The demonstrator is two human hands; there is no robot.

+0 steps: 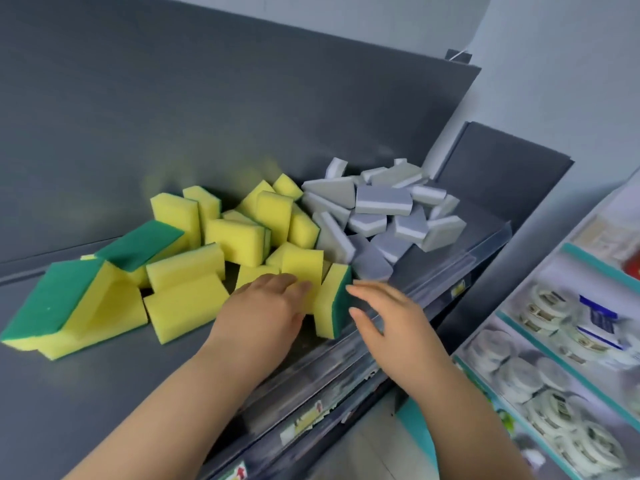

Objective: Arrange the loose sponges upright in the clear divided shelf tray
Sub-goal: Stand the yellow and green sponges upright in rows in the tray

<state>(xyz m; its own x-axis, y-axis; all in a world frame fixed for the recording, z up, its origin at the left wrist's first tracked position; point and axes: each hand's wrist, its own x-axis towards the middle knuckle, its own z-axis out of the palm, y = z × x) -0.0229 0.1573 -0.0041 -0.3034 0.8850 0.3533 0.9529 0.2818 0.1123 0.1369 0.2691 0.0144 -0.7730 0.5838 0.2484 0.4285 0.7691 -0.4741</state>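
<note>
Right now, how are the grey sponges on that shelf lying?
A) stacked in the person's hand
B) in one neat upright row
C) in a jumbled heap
C: the grey sponges lie tumbled at all angles, leaning on one another, just right of the yellow sponges.

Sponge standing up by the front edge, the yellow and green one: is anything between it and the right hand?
Nothing visible. The right hand is open just beside the sponge, by its green side, with only a small gap.
</note>
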